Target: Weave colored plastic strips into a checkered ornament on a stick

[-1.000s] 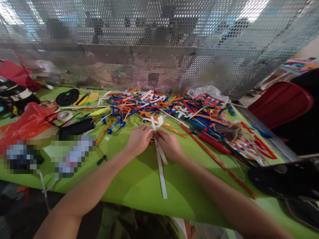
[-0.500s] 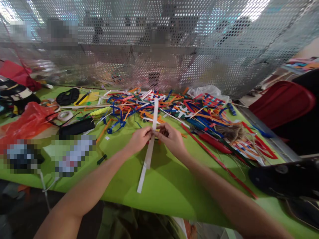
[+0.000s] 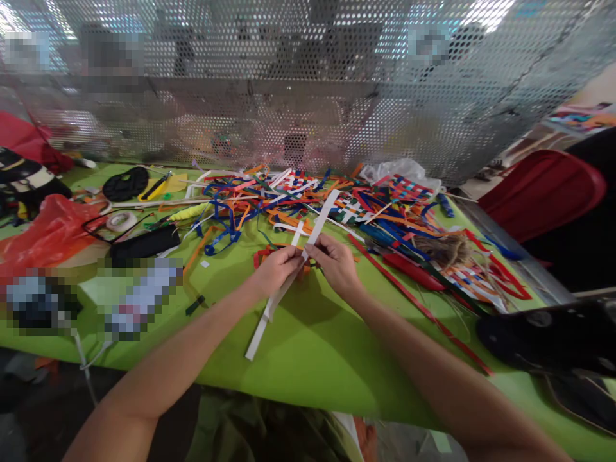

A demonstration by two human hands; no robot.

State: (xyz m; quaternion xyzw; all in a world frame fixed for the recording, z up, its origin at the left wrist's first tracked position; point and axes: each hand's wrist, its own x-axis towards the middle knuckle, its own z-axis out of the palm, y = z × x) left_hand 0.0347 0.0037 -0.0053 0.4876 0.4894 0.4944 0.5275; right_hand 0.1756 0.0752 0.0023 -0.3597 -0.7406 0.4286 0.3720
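Note:
White flat strips (image 3: 323, 218) are held between my two hands over the middle of the green table. They slant from lower left to upper right, and a shorter white end pokes up beside the longer one. My left hand (image 3: 276, 269) pinches them between thumb and fingers. Right beside it, my right hand (image 3: 334, 260) is closed on the same strips. The fingertips of both hands nearly meet, and they hide where the strips overlap. Small orange-red strips (image 3: 261, 256) lie on the table behind my hands.
A heap of coloured strips (image 3: 231, 192) and woven pieces spreads along the back of the green table (image 3: 308, 372), against a perforated metal screen (image 3: 308, 109). Glasses, a tape roll (image 3: 121, 222) and a red plastic bag (image 3: 52, 231) lie left. A long red strip (image 3: 414, 301) and twine (image 3: 445, 249) lie right.
The white strips have tilted, their top swinging right and their lower end left. A second, shorter white end now shows above my left hand. Both hands stay close together.

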